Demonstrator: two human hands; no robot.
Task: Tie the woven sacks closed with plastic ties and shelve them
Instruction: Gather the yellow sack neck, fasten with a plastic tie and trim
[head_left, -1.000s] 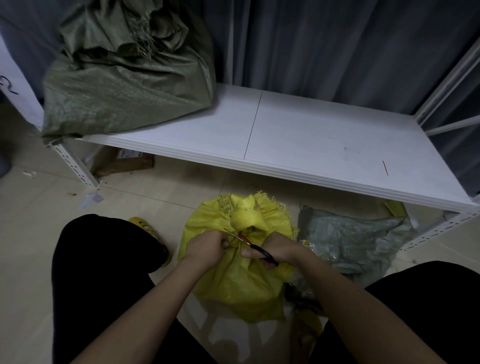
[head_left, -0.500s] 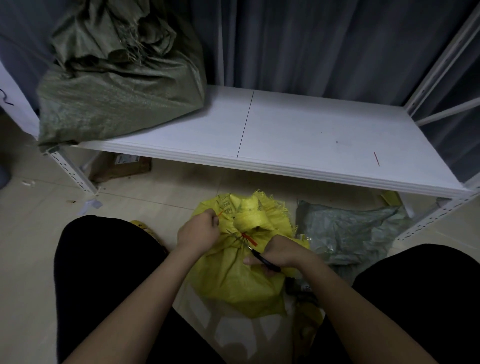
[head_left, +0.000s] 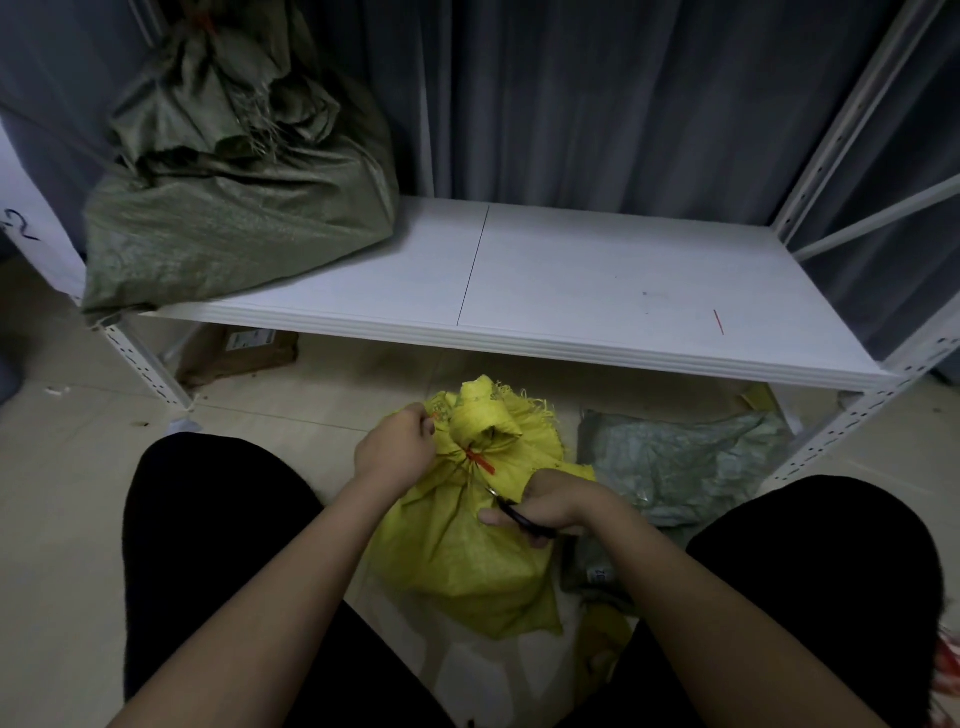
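A yellow woven sack (head_left: 457, 545) stands on the floor between my knees, its neck cinched by a red plastic tie (head_left: 479, 460). My left hand (head_left: 397, 449) is beside the neck on the left, fingers pinched on a short red piece of tie. Just below and right of the tie, my right hand (head_left: 550, 506) holds black scissors (head_left: 519, 517) with the blades pointing up at it. A filled green woven sack (head_left: 234, 208) sits on the left end of the white shelf (head_left: 623, 270).
A flattened grey-green sack (head_left: 675, 457) lies on the floor to the right, partly under the shelf. A short red tie offcut (head_left: 718, 322) lies on the shelf's right part. A cardboard box (head_left: 244, 353) sits under the shelf. My dark-clothed knees flank the sack.
The scissors were at the tie and have drawn back down to the right. My left hand has lifted up and left with the red piece. The view has tilted upward.
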